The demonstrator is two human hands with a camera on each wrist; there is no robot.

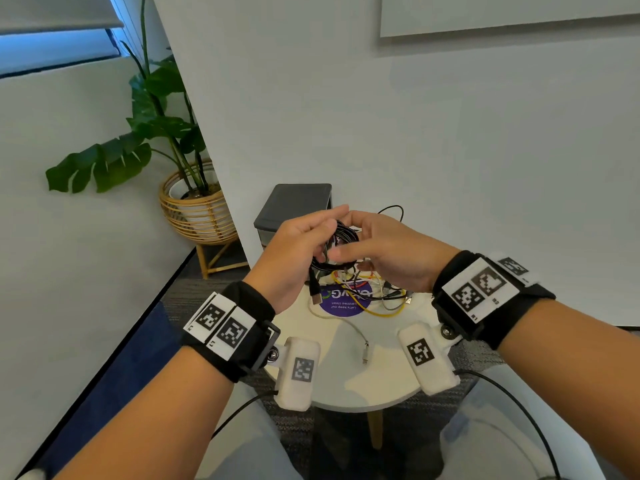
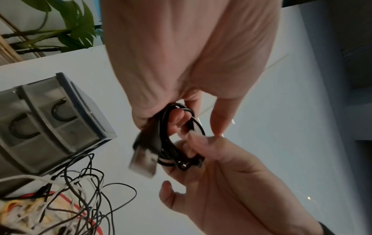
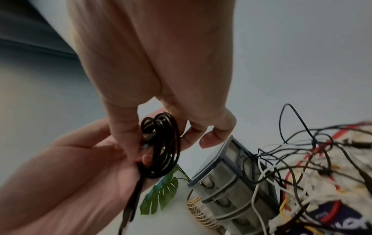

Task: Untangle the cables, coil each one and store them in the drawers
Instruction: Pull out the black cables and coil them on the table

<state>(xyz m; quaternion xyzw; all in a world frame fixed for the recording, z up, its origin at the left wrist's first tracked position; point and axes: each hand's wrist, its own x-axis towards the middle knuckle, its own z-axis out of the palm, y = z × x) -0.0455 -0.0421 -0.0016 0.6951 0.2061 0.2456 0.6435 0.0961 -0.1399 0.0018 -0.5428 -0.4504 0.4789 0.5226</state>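
Observation:
Above the round white table [image 1: 346,382], both hands hold one black cable wound into a small coil [image 1: 341,237]. My left hand [image 1: 313,237] grips the coil [image 2: 175,143] with its fingers curled through the loops. The cable's USB plug [image 1: 315,294] hangs loose below that hand and looks blurred in the left wrist view [image 2: 144,160]. My right hand [image 1: 360,249] pinches the coil [image 3: 163,146] from the other side between thumb and fingers. A grey drawer unit [image 1: 294,206] stands at the table's far edge, its drawers shut [image 2: 50,119].
A tangle of black, white, yellow and red cables [image 1: 367,292] lies on the table under the hands, over a purple round sticker [image 1: 343,304]. One white cable [image 1: 356,332] trails toward the near edge. A potted plant in a rattan stand [image 1: 194,206] is at the left.

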